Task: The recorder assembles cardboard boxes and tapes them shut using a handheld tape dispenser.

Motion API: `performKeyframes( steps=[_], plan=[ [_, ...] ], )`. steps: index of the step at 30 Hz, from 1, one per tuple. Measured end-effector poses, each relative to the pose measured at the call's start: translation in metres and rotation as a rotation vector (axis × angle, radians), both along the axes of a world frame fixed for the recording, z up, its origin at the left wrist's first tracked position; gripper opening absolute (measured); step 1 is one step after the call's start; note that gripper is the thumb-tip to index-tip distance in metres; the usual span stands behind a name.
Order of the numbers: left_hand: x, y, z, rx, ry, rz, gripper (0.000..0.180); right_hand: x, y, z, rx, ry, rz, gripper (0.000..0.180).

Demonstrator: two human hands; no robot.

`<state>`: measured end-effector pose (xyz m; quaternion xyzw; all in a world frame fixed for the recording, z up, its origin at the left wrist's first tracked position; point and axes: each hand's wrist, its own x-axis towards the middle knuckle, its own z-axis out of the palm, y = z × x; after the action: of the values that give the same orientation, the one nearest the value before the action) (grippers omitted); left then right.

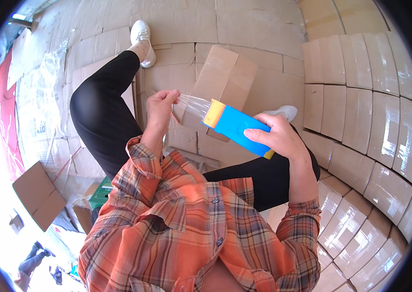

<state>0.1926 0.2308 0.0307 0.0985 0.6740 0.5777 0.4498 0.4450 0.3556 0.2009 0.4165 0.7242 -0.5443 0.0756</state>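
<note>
Your right hand (279,138) grips the light, stiff blue-and-yellow plastic tape dispenser (235,127) held over your lap; left hand (161,108) fingers pinch its thin clear sticky tape strip (194,104) — take it by the edge.

Blue-yellow box (237,127); wrapped cartons (361,126) right.

flattened-cardboard floor (259,24), small brown box (225,78), wrapped cartons stacked right (361,112)
</note>
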Motion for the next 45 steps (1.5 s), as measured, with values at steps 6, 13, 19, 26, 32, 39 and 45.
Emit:
performKeyframes(
  steps=[6,13,19,26,32,39,45],
  plan=[
    [-0.001,-0.001,-0.013,-0.019,0.044,0.003,0.018,-0.02,0.004,-0.003,0.05,-0.183,0.055,0.058],
    [0.0,0.001,-0.035,-0.098,0.119,-0.009,0.021,-0.033,0.001,0.0,0.11,-0.23,0.064,0.056],
    [0.017,0.004,-0.063,-0.267,0.006,-0.099,0.027,-0.047,-0.001,-0.012,0.339,-0.38,0.252,0.055],
    [0.031,-0.009,-0.096,-0.323,-0.066,-0.074,0.046,-0.055,0.0,-0.012,0.327,-0.406,0.223,0.056],
    [0.031,-0.011,-0.037,-0.185,-0.163,-0.123,0.051,-0.048,0.0,-0.016,0.337,-0.382,0.178,0.056],
    [0.024,-0.023,-0.038,-0.308,-0.27,-0.405,0.081,-0.054,0.001,-0.017,0.323,-0.386,0.175,0.055],
    [0.019,-0.02,0.009,-0.112,-0.153,-0.578,0.104,-0.052,0.009,-0.019,0.292,-0.39,0.18,0.055]
  ],
)
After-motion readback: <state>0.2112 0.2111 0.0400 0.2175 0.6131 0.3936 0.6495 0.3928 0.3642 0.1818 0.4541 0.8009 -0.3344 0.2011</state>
